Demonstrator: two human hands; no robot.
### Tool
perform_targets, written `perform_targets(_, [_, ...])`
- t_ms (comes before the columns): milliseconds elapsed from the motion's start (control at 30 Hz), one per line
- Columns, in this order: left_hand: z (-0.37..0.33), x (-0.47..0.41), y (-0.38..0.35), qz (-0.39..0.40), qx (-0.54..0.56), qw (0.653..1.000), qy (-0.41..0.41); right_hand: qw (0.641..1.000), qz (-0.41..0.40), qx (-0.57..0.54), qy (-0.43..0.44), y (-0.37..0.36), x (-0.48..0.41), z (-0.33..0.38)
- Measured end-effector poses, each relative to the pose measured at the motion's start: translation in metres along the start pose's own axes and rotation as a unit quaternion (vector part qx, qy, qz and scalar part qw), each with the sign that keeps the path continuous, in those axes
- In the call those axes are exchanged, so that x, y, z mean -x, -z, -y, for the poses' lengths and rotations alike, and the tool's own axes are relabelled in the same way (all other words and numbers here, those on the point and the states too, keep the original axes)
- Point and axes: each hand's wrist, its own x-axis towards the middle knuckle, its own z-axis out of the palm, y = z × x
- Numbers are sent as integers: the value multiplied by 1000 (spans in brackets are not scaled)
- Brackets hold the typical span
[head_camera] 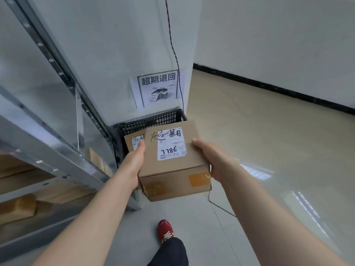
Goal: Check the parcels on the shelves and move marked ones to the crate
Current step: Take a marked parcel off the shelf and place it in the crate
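Two bare forearms come in from the near edge, with a red shoe (165, 230) on the floor between them. The left hand (134, 162) and right hand (209, 158) grip a cardboard box (172, 169) by its sides. Thumbs lie on top and the other fingers are hidden under it, but it's clearly a firm two-handed hold.

The box has black marker scribbled across the top and over its label (171, 144), so I'd call it a marked one. It's in the air on the near side of the black crate (153, 120), which sits on the floor against the far wall under a printed sign (157, 89).

One smaller parcel (132, 143) with a scribble is already in the crate, so at least one is done. This one is almost there; it just needs to go forward, down and be let go.

On the left, the rack (57, 131) has more brown parcels (19, 206) on its lower shelves. They're too blurry to tell if they're marked, so I'd guess there's more checking left.
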Motion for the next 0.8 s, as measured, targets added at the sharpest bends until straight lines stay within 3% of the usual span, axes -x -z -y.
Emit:
perform_targets(467, [-59,-163,-66,-76,-15,997,26,1000,-3,27,-13,3,-202,57])
perform_targets(800, [-50,-283,-111,-112,-10,992,53,995,6,96,19,1,-345,55])
